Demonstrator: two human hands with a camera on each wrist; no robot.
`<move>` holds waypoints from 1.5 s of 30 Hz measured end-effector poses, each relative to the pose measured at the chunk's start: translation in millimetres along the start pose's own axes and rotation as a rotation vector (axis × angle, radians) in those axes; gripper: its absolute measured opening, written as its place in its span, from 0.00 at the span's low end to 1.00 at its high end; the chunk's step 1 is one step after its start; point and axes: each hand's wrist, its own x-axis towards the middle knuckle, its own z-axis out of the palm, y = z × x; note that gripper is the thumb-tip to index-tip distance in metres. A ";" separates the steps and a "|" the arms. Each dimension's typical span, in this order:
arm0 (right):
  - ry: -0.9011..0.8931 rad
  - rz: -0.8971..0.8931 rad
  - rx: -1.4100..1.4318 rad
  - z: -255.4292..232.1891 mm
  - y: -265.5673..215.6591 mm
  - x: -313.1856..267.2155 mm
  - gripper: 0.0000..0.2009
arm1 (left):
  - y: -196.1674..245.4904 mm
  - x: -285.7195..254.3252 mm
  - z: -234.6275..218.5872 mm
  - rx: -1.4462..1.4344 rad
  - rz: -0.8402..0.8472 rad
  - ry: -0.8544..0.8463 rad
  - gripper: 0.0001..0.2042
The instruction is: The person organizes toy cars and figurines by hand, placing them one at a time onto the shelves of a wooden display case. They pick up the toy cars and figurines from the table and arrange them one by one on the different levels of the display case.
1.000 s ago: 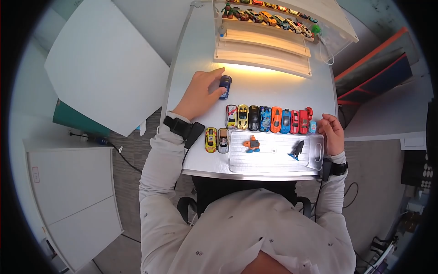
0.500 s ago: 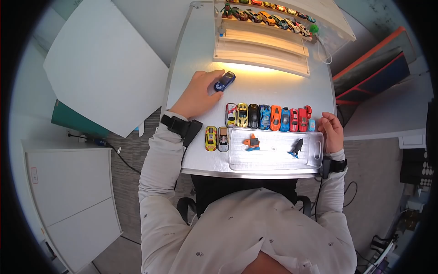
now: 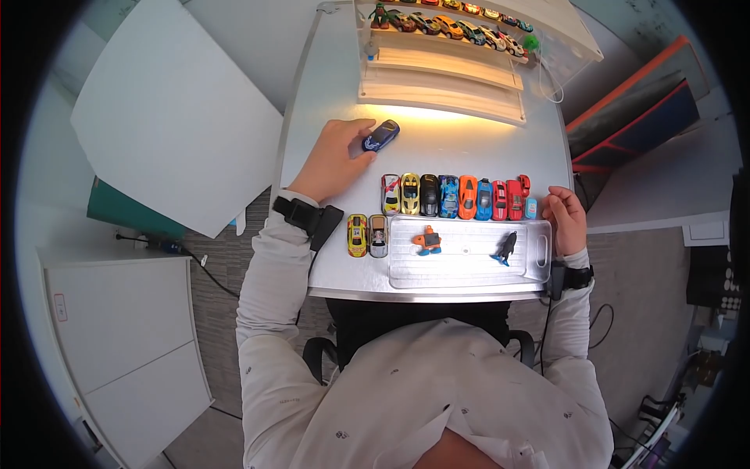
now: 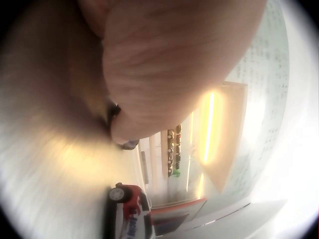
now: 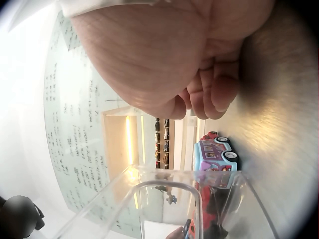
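Near the shelf, my left hand (image 3: 334, 162) pinches a dark blue toy car (image 3: 381, 136) between thumb and fingers. The car sits slanted, its far end toward the right. In the left wrist view the palm and thumb hide most of it. My right hand (image 3: 566, 222) rests at the table's right side, fingers loosely curled and holding nothing. Beside it is a small light-blue toy bus (image 5: 215, 154), at the end of a row of toy cars that includes a black car (image 3: 429, 195) and an orange car (image 3: 467, 197).
A clear plastic tray (image 3: 469, 280) in front of the row holds an orange toy figure (image 3: 426, 241) and a dark toy figure (image 3: 507, 248). Left of it stand a yellow car (image 3: 357, 236) and a silver car (image 3: 379, 236). A lit wooden shelf (image 3: 441, 95) bears several cars on its upper tiers.
The dark blue car has turned clockwise from nearly straight to slanted, with my left fingers and thumb shifting around it. My right hand has stayed beside the row.
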 end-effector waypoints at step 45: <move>-0.703 -0.745 -1.002 279.2 -57.4 122.9 0.22 | -0.4 3.9 -0.6 0.041 -0.042 0.161 0.27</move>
